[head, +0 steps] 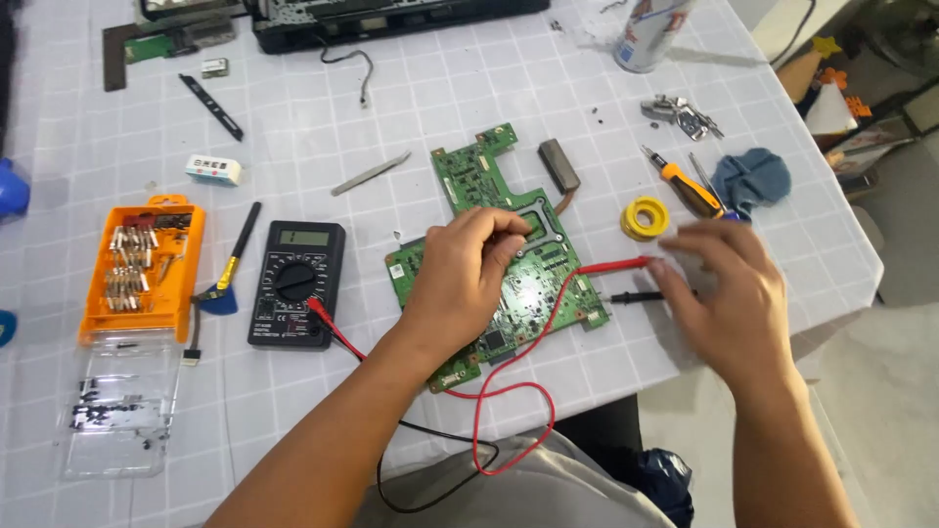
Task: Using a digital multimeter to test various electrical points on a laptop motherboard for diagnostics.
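A green circuit board (494, 186) lies on the white tiled table. My left hand (460, 279) rests on its middle with fingers pinched together at the metal frame; whether they hold anything I cannot tell. My right hand (729, 298), blurred, holds the red probe (611, 265) at the board's right edge. The black probe (636, 296) lies on the table just under that hand. Red and black leads run back to a black multimeter (296, 284) left of the board.
An orange bit case (142, 269) with its clear lid (122, 406) sits at the left. Tweezers (370, 173), an orange screwdriver (685, 186), a yellow tape roll (646, 218), a blue cloth (751, 176), a spray can (648, 31) and a laptop base (391, 18) lie around.
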